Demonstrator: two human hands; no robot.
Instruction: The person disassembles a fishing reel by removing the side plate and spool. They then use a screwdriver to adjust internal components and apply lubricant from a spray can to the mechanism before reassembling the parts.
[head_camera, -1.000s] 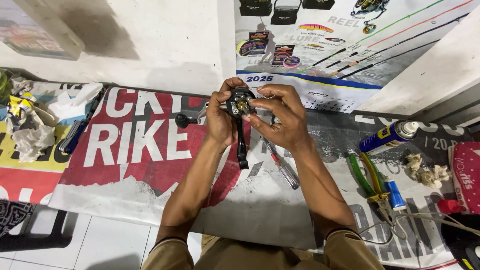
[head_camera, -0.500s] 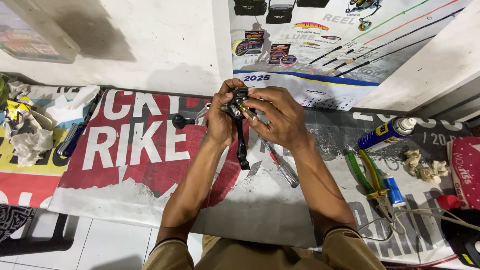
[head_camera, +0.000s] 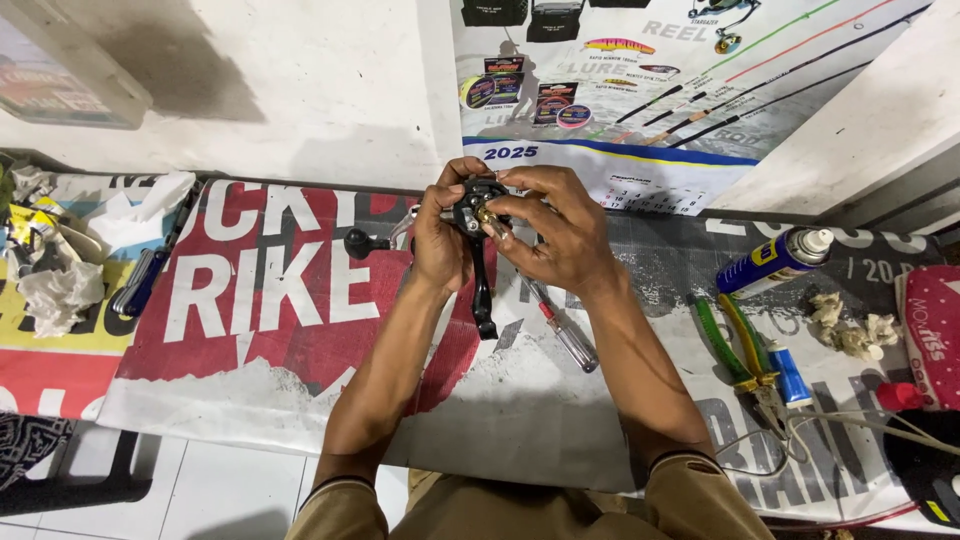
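Left hand (head_camera: 440, 240) around fishing reel (head_camera: 470, 205) (right hand (head_camera: 560, 235) touching)

A small black fishing reel (head_camera: 472, 212) with a brass part, held upright above the table, handle hanging down.

Centre of frame: black fishing reel (head_camera: 470, 205) mostly covered by the left hand (head_camera: 440, 240) and right hand (head_camera: 555, 235); its body shape cannot be made out. Small brass-coloured part (head_camera: 487, 215) at the right fingertips is too small to identify. Screwdriver (head_camera: 565, 335) tip is hidden under the right hand. Clear plastic box (head_camera: 60, 75), upper left, is cut by the frame edge. Pink packet (head_camera: 930, 335), right edge, is cut off. Black object (head_camera: 925, 465), lower right corner, is cropped, kind unclear. Both forearms leave the frame at the bottom.
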